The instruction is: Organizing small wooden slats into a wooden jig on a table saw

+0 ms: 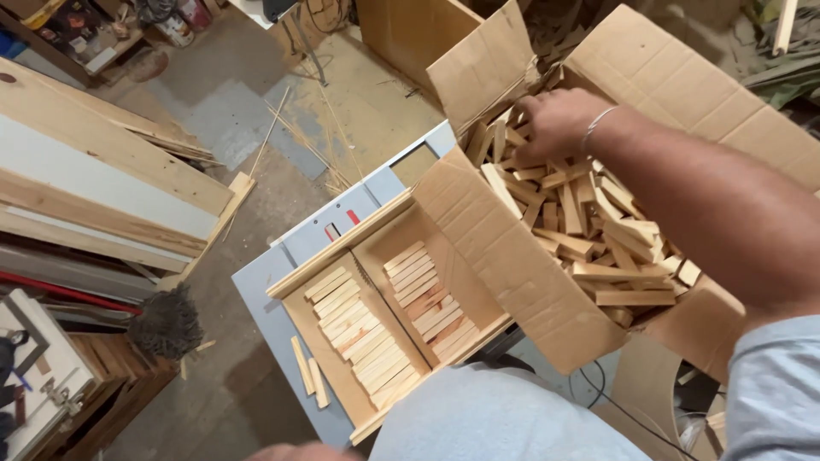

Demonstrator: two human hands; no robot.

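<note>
— Two rows of cut slats, is that what lies in the tray? Start from the left for me.

— Far left first: long boards (102, 183) stacked along the wall, and a dark round brush (166, 323) on the floor below them. Next comes the grey saw table (265, 299), with two loose sticks (309, 376) lying on its bare top just beside the wooden tray (295, 283).

— And inside the tray?

— Two rows of slats (363, 337), laid side by side, each row running diagonally; a thin divider sits between them.

— Where is the left hand?

— Only a sliver of the left hand (295, 452) shows at the bottom edge, below the tray. I cannot tell whether it is spread or closed, or whether it holds anything.

— Then to the right?

— A big cardboard box (504, 256), flaps open, its near flap leaning against the tray. It is heaped with short wood blocks (598, 230), jumbled every way.

— The right hand?

— The right hand (555, 119) is down in the far end of the box, palm down, fingers curled into the pile and touching the blocks. Whether it pinches one I cannot tell. A thin metal bangle (598, 126) rings the wrist.
</note>
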